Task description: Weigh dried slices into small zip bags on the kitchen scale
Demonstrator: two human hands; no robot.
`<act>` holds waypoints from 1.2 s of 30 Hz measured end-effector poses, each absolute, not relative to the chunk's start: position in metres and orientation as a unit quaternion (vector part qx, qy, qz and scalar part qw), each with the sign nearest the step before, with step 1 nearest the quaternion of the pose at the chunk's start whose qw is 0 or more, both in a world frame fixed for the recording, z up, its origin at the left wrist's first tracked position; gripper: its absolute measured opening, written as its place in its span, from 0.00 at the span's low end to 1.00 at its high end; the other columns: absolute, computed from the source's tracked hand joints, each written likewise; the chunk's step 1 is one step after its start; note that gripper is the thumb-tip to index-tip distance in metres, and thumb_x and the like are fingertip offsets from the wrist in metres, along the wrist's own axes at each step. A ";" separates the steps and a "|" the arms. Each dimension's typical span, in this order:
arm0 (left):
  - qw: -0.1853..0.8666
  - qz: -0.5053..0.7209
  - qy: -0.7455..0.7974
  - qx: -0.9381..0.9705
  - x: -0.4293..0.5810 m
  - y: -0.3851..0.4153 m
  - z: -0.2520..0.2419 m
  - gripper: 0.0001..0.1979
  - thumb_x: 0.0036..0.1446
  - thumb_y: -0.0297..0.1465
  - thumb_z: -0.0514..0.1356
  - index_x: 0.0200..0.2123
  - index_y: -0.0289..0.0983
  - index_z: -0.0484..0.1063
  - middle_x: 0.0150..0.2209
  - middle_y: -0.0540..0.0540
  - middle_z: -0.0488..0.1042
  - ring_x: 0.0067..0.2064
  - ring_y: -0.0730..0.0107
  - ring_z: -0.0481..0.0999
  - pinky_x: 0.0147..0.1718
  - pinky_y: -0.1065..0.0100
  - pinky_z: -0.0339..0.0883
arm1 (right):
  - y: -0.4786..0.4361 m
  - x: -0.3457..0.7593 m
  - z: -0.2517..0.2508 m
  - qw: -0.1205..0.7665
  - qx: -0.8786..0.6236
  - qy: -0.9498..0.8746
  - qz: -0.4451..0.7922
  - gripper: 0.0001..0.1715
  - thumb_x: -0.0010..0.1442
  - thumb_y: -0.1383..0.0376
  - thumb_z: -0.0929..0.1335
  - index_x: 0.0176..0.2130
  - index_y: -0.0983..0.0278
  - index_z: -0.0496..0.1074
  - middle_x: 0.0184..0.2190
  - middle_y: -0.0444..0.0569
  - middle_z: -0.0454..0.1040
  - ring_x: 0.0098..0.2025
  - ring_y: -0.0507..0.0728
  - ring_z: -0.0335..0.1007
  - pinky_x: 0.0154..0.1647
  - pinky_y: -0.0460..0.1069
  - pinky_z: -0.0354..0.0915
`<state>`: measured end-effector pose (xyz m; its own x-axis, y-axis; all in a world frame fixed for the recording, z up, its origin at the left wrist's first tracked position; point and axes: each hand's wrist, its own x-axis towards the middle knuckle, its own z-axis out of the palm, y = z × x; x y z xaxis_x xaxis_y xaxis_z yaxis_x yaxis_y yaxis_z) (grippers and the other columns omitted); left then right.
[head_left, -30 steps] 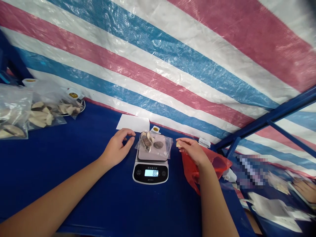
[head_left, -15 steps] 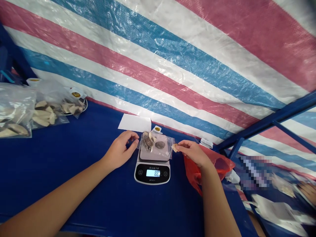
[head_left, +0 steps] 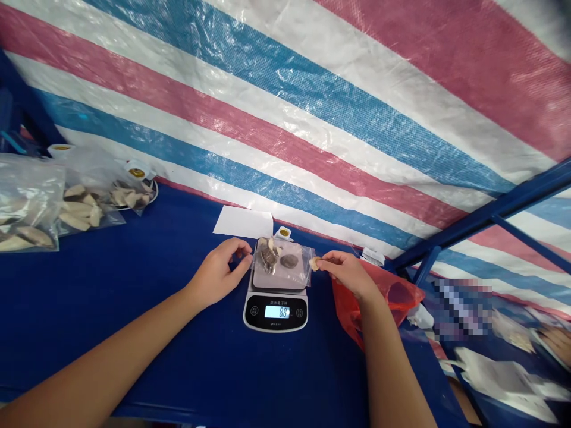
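Broadly, reading the clock from mid-view, I'm seeing a striped plastic sheet (head_left: 267,107) spreading across twelve and a blue counter (head_left: 178,368) stretching toward six. At nine, clear bags (head_left: 33,184) are lying with pale pieces showing inside. A red plastic bag (head_left: 345,308) is slumping at four, partly behind my right forearm. The digital scale (head_left: 276,294) is standing at six with its display glowing; I'm reading two eights and not making out whether a dot is separating them. My left hand (head_left: 218,270) is hovering between seven and eight, just beside the scale, its fingers released and curling loosely. My right hand (head_left: 350,273) is hanging between four and five. On the scale's plate, a transparent bag (head_left: 302,270) is lying flat. White paper (head_left: 243,222) is lying just toward nine. Inside the transparent bag, a dark-and-pale clump (head_left: 268,261) is sitting on its nine o'clock side, and a dark round piece (head_left: 289,261) is lying at the clump's three. Smallest, a pale piece (head_left: 314,263) is being pinched by my right fingers at the bag's three o'clock edge; I'm unable to tell whether they're touching.
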<state>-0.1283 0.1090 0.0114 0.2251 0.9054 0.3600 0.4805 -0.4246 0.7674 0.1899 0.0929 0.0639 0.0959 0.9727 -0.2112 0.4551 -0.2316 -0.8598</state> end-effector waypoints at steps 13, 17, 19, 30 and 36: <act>0.285 0.423 0.503 0.698 -0.130 0.112 0.013 0.13 0.64 0.43 0.56 0.40 0.40 0.73 0.35 0.49 0.74 0.33 0.70 0.69 0.29 0.69 0.63 | 0.094 0.214 0.067 0.405 -0.674 -0.419 0.455 0.16 0.50 0.53 0.75 0.31 0.63 0.77 0.27 0.47 0.77 0.18 0.47 0.57 0.15 0.44 0.42; 0.295 0.440 0.525 0.665 -0.132 0.117 0.008 0.14 0.63 0.44 0.57 0.41 0.40 0.73 0.37 0.49 0.75 0.33 0.70 0.70 0.30 0.70 0.64 | 0.089 0.223 0.080 0.517 -0.594 -0.403 0.467 0.17 0.48 0.53 0.77 0.30 0.62 0.74 0.24 0.44 0.73 0.19 0.48 0.57 0.15 0.43 0.45; 0.299 0.441 0.531 0.659 -0.132 0.119 0.006 0.15 0.63 0.44 0.57 0.42 0.40 0.73 0.38 0.49 0.75 0.34 0.70 0.70 0.30 0.70 0.64 | 0.076 0.235 0.091 0.568 -0.516 -0.402 0.500 0.19 0.50 0.52 0.78 0.26 0.61 0.71 0.18 0.40 0.66 0.18 0.48 0.54 0.15 0.43 0.44; 0.304 0.434 0.537 0.656 -0.129 0.119 0.008 0.13 0.60 0.42 0.58 0.40 0.40 0.73 0.35 0.49 0.75 0.32 0.70 0.70 0.28 0.70 0.63 | -0.002 0.275 0.112 0.228 -0.573 -0.601 0.509 0.25 0.66 0.48 0.68 0.31 0.64 0.80 0.28 0.54 0.81 0.32 0.59 0.79 0.36 0.51 0.71; 0.313 0.460 0.541 0.630 -0.127 0.121 0.007 0.14 0.58 0.43 0.60 0.39 0.40 0.73 0.38 0.47 0.75 0.35 0.68 0.72 0.30 0.69 0.64 | 0.006 0.264 0.099 0.239 -0.613 -0.587 0.472 0.22 0.63 0.48 0.72 0.37 0.64 0.80 0.36 0.53 0.82 0.39 0.58 0.78 0.44 0.51 0.71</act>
<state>-0.1273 0.1206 0.0068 -0.0090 0.9706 0.2406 0.3940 -0.2178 0.8930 0.2637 0.0057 0.0992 -0.1350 0.9451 -0.2975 0.4936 -0.1962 -0.8473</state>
